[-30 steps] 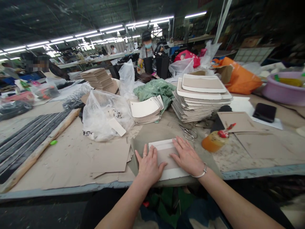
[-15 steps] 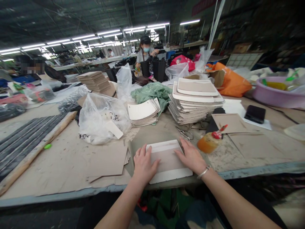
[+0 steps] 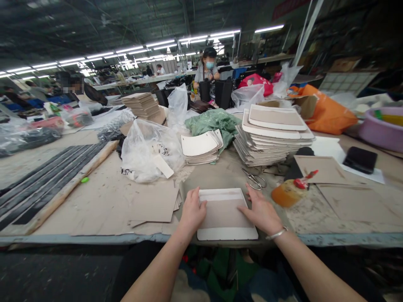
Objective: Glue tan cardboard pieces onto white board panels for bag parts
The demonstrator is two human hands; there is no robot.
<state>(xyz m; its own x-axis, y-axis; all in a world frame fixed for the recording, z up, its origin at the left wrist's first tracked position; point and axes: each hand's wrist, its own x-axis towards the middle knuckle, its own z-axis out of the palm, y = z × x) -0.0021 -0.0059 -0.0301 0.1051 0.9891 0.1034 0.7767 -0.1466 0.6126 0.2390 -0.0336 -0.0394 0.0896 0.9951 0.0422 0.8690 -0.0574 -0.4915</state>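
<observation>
A beige cardboard panel [image 3: 225, 214] with white bands along its far and near sides lies flat in front of me at the table's edge. My left hand [image 3: 192, 209] grips its left side, thumb on top and fingers along the edge. On the opposite side my right hand [image 3: 262, 210], wearing a bracelet, holds the right edge, its thumb resting on the surface and its fingers outside. The fingertips' undersides are hidden. Just beyond the right fingers lie scissors [image 3: 256, 180]. An orange glue bottle [image 3: 286, 193] with a red top stands to their right.
Bare board sheets [image 3: 154, 203] lie left of the panel. Behind are a small stack of white-faced panels [image 3: 201, 147], a taller stack [image 3: 270, 138] and a plastic bag [image 3: 151, 151]. A black phone [image 3: 360, 159] rests at right. A masked person [image 3: 208, 69] works across the table.
The panel has turned slightly, straighter to the table edge, and shifted a little left on the table. My left hand has moved from lying on its surface to its left edge. My view has swung left.
</observation>
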